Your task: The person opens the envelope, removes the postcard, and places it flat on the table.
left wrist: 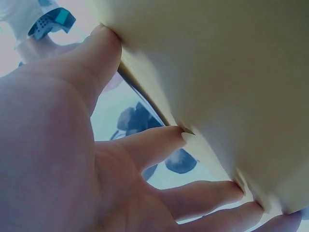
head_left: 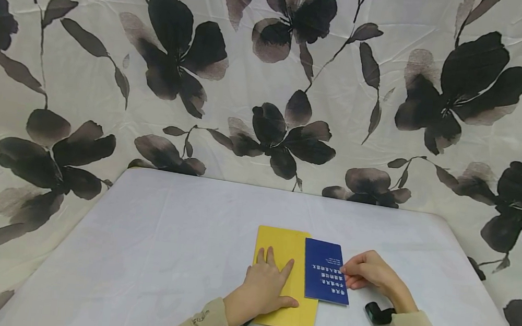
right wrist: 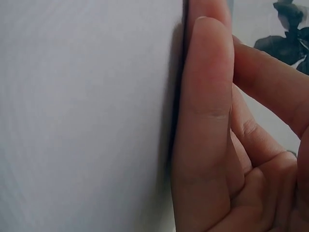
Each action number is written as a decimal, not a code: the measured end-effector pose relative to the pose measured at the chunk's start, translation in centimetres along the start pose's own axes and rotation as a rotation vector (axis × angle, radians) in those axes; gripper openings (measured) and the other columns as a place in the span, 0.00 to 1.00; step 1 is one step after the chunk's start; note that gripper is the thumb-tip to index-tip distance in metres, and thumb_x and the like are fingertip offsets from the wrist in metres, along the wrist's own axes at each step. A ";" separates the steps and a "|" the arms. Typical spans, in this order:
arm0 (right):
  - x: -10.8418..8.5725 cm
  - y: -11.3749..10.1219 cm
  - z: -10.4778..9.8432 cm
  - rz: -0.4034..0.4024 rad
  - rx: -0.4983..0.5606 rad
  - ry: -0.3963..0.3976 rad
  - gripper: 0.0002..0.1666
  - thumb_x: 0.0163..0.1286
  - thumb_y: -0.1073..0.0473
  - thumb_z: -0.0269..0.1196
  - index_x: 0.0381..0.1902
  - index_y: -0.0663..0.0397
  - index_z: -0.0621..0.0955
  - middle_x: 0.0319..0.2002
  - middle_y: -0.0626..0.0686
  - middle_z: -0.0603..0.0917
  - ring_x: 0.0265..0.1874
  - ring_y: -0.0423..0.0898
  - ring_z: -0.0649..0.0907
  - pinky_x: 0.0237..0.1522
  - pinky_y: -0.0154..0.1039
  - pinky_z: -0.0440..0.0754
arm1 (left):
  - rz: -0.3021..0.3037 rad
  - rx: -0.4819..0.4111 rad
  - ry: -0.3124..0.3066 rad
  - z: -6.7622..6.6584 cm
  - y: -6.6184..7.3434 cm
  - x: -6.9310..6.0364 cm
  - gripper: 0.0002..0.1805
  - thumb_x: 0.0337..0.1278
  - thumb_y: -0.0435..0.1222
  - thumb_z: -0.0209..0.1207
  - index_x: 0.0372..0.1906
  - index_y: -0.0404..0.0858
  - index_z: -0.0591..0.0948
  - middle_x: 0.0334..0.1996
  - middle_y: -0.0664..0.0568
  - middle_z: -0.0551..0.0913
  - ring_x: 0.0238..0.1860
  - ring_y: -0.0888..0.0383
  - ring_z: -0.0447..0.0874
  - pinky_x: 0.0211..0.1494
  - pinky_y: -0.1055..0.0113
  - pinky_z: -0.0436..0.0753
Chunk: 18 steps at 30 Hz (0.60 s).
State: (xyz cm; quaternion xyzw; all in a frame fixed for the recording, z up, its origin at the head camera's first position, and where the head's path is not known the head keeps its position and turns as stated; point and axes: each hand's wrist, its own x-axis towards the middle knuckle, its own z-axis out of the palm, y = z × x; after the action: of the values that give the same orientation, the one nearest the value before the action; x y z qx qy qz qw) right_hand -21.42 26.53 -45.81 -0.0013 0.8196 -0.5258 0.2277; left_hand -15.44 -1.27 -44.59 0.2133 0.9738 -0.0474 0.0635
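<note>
A yellow envelope-like sheet [head_left: 291, 313] lies on the white table. My left hand [head_left: 265, 287] rests on it with fingers spread; in the left wrist view the fingertips of my left hand [left wrist: 140, 164] touch its surface. A dark blue booklet [head_left: 326, 269] with white lettering overlaps the yellow sheet's right side. My right hand [head_left: 373, 273] pinches the booklet's right edge between thumb and fingers. The right wrist view shows the fingers of my right hand [right wrist: 207, 116] close along a thin dark edge.
The white table [head_left: 150, 236] extends around both items, and its far edge meets a floral-patterned cloth [head_left: 230, 86]. A black wrist device [head_left: 378, 314] is on the right wrist, near the tabletop.
</note>
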 end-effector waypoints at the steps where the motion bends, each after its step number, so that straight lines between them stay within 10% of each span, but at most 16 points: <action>1: -0.1 0.1 -0.1 0.002 -0.004 0.000 0.10 0.66 0.68 0.63 0.39 0.73 0.84 0.23 0.54 0.85 0.18 0.41 0.84 0.23 0.32 0.82 | 0.000 -0.002 -0.001 0.0 0.0 0.0 0.49 0.49 0.75 0.51 0.74 0.54 0.68 0.67 0.30 0.68 0.66 0.31 0.68 0.41 0.52 0.86; 18: -1.2 1.4 -2.2 0.022 -0.013 -0.013 0.11 0.68 0.67 0.63 0.41 0.75 0.83 0.24 0.54 0.85 0.19 0.41 0.84 0.24 0.33 0.83 | 0.004 -0.012 -0.014 -0.2 0.0 0.0 0.49 0.49 0.75 0.51 0.74 0.54 0.67 0.67 0.30 0.68 0.66 0.31 0.67 0.41 0.52 0.86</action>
State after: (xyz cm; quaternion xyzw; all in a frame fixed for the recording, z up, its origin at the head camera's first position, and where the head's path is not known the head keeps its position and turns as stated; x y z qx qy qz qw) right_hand -20.81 29.33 -45.84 0.0029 0.8215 -0.5178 0.2388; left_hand -15.47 -1.25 -44.44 0.2148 0.9731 -0.0429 0.0716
